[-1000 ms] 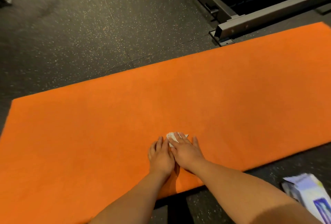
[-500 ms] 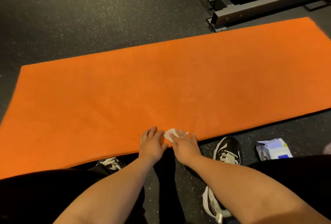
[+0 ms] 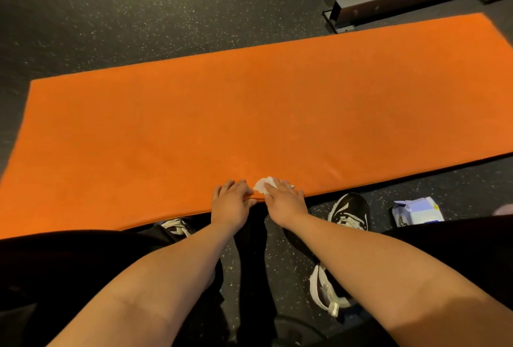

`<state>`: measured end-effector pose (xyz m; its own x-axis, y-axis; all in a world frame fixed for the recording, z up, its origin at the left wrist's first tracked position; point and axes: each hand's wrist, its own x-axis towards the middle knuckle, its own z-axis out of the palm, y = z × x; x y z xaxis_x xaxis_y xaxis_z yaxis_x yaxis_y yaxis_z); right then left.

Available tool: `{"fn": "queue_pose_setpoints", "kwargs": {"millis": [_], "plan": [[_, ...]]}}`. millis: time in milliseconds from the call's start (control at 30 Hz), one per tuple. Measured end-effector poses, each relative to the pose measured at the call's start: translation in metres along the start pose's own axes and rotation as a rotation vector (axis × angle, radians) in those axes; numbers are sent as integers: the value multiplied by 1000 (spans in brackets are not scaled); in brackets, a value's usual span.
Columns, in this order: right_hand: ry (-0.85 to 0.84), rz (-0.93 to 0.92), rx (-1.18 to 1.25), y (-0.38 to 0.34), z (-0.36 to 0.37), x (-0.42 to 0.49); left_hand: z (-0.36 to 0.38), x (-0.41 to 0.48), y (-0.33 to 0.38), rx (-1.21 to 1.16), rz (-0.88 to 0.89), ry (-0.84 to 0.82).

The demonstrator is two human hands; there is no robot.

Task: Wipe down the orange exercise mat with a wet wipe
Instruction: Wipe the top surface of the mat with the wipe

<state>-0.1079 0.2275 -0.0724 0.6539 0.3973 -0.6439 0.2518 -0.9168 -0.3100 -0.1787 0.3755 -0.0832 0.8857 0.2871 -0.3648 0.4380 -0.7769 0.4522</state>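
Observed: the orange exercise mat lies flat on the dark speckled floor. It extends well to the left and right of both hands and away beyond the fingertips. Its near long edge runs directly under the hands.

Left hand: palm down on the mat's near edge, fingers extended and loosely spread, gripping nothing. It lies just beside the right hand, thumb side toward it.

Right hand: palm down, fingers extended over the wet wipe and pressing it onto the mat. The fingers are not seen curled round it. The wipe is white and crumpled. Part of it shows beyond the fingertips and toward the left hand, and the rest is hidden beneath the fingers.

Container: one white and blue wipes packet lies on the floor to the right of the right hand, off the mat and well apart from both hands. A white flap at its left end appears lifted. Its contents cannot be made out.

Other items: a black and white shoe stands on the floor between the right hand and the packet, toe close to the mat edge. A second shoe is partly visible to the left of the left wrist. A grey metal frame sits on the floor far beyond the right hand, past the mat's far edge.
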Motion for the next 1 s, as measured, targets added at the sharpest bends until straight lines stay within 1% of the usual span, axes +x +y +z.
{"fn": "queue_pose_setpoints", "kwargs": {"millis": [100,333,433,533,700,800,867,1000], "plan": [[64,-14,34,-1,-3,-4,-3,1,3,-75,-31,58],[305,-67,83,-4,-12,-10,-20,6,13,-255,-32,157],[363,-60,103,-4,-16,-13,-23,9,19,-341,-24,174],[419,-14,119,2,-19,-15,-20,13,31,-372,7,171],[394,46,116,16,-10,-18,0,12,39,-384,28,102],[348,42,130,16,2,-17,6,10,33,-346,30,48],[321,29,141,15,6,-16,7,8,30,-320,38,42],[346,-1,145,14,3,-13,6,7,28,-369,37,43]]}}
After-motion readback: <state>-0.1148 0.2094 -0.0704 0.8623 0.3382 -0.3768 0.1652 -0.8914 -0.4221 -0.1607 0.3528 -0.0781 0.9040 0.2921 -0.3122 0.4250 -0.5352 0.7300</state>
